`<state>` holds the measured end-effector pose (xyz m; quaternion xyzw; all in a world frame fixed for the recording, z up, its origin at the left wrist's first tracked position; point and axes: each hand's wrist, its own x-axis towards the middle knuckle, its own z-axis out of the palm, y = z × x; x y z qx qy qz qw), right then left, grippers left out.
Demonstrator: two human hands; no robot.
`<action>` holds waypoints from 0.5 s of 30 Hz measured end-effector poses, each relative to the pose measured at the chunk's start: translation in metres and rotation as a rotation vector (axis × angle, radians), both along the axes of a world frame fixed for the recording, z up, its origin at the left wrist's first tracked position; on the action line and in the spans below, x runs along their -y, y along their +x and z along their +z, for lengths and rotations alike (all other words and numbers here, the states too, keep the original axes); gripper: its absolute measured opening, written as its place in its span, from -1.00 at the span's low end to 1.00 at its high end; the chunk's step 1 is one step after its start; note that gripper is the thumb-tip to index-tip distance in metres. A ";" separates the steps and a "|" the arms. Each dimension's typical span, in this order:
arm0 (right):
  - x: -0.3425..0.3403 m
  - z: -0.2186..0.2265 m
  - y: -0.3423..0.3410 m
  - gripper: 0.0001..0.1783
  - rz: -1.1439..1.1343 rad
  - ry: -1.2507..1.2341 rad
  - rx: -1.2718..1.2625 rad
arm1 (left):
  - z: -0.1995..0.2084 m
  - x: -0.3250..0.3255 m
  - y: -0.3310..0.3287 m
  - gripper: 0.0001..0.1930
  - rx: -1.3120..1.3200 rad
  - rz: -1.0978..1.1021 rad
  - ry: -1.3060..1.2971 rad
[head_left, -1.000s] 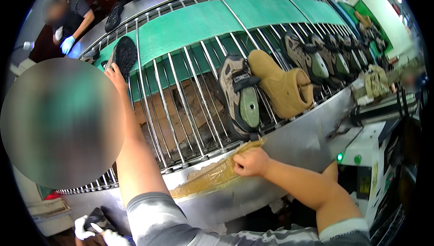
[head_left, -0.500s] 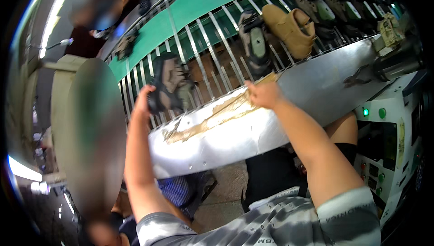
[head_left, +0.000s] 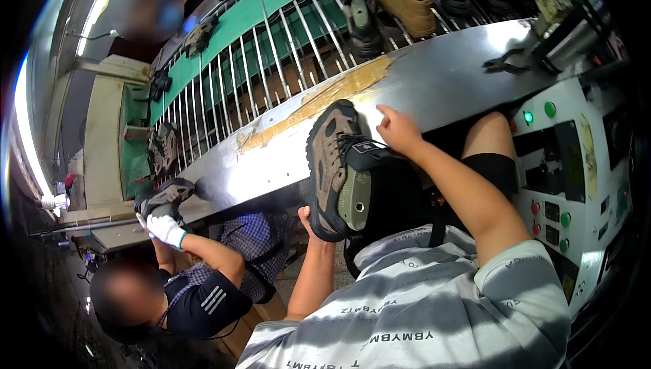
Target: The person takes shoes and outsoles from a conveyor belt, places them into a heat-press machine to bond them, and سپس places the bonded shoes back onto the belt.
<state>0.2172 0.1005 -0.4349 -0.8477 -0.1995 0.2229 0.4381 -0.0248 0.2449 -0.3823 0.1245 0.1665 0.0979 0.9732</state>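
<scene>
In the head view, the brown-and-black shoe (head_left: 332, 165) is at the near edge of the desk (head_left: 447, 74), toe far, heel near. The left hand (head_left: 313, 228) grips it at the heel; the thumb shows, but its other fingers are hidden, so how firmly they close cannot be told. A one-sided hold like this could let the shoe twist or drop off the near side. Whether the toe touches the desk is unclear; if it drags, the ragged tape (head_left: 339, 94) just beyond could catch it.

The right hand (head_left: 400, 133) is empty, index finger stretched out, the others curled; brushing the black strap (head_left: 366, 152) might snag it and tip the shoe. The green last (head_left: 351, 192) inside could add weight at the heel. On the left, a co-worker's gloved hand (head_left: 165, 230) holds another shoe (head_left: 165, 196), well apart, so a collision seems unlikely.
</scene>
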 end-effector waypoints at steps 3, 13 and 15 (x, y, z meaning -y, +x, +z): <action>0.060 0.045 -0.041 -0.53 -0.060 0.766 -0.763 | 0.001 0.042 0.018 -0.12 0.049 -0.157 -0.081; 0.251 0.106 -0.078 -0.29 0.542 1.972 -0.947 | 0.066 0.254 0.108 -0.44 0.369 -1.374 -0.159; 0.316 0.143 -0.097 -0.28 0.339 2.102 -0.643 | 0.036 0.297 0.122 -0.51 0.345 -1.622 0.240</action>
